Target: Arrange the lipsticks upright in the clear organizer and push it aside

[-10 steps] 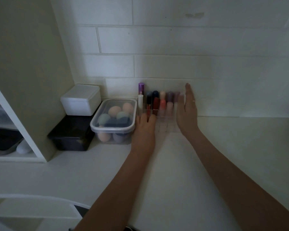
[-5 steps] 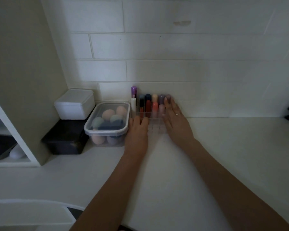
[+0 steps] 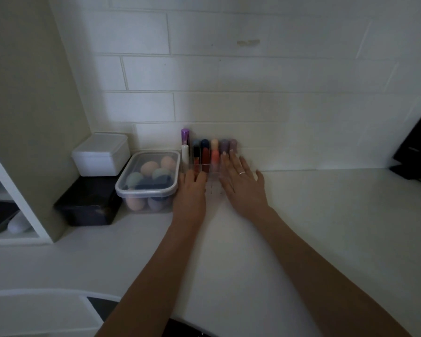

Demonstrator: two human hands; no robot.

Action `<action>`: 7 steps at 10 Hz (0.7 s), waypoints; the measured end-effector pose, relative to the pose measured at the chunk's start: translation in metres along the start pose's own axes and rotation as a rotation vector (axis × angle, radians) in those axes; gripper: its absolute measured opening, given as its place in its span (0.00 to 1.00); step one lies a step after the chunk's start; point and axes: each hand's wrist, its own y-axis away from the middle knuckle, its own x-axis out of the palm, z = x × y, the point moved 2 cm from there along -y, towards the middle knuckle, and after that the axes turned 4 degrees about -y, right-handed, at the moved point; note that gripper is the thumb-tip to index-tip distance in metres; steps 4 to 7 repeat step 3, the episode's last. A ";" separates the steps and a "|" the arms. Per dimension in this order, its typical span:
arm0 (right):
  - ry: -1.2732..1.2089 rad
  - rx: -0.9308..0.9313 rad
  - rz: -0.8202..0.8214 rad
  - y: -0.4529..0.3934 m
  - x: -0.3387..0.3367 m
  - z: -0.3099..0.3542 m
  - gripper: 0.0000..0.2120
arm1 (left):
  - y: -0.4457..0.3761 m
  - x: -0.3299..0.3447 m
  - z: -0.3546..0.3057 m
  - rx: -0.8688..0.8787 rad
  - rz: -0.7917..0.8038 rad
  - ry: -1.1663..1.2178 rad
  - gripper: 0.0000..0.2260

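Clear organizer (image 3: pixel 210 175) sits on white counter (image 3: pixel 301 239), back against tiled wall (image 3: pixel 229 105), just right of lidded tub (image 3: pixel 148 181) of sponges. About eight lipsticks (image 3: pixel 205 154) stand upright, caps up, in rows; exact count blurry. Two hands. Left hand (image 3: pixel 191 190) at organizer's front left, fingers curled, together. Right hand (image 3: pixel 242 183) flat on right side, fingers spread a little. No readable writing.
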 end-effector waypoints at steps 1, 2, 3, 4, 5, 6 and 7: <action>-0.078 0.039 -0.030 0.005 -0.003 0.006 0.31 | 0.001 -0.003 -0.001 -0.013 0.026 0.029 0.12; -0.360 0.097 -0.289 0.010 -0.028 0.011 0.27 | 0.007 -0.008 -0.005 0.020 -0.021 0.153 0.16; -0.843 0.095 -0.621 0.007 -0.081 0.013 0.22 | 0.006 -0.044 -0.014 0.037 -0.271 0.424 0.14; -0.843 0.095 -0.621 0.007 -0.081 0.013 0.22 | 0.006 -0.044 -0.014 0.037 -0.271 0.424 0.14; -0.843 0.095 -0.621 0.007 -0.081 0.013 0.22 | 0.006 -0.044 -0.014 0.037 -0.271 0.424 0.14; -0.843 0.095 -0.621 0.007 -0.081 0.013 0.22 | 0.006 -0.044 -0.014 0.037 -0.271 0.424 0.14; -0.843 0.095 -0.621 0.007 -0.081 0.013 0.22 | 0.006 -0.044 -0.014 0.037 -0.271 0.424 0.14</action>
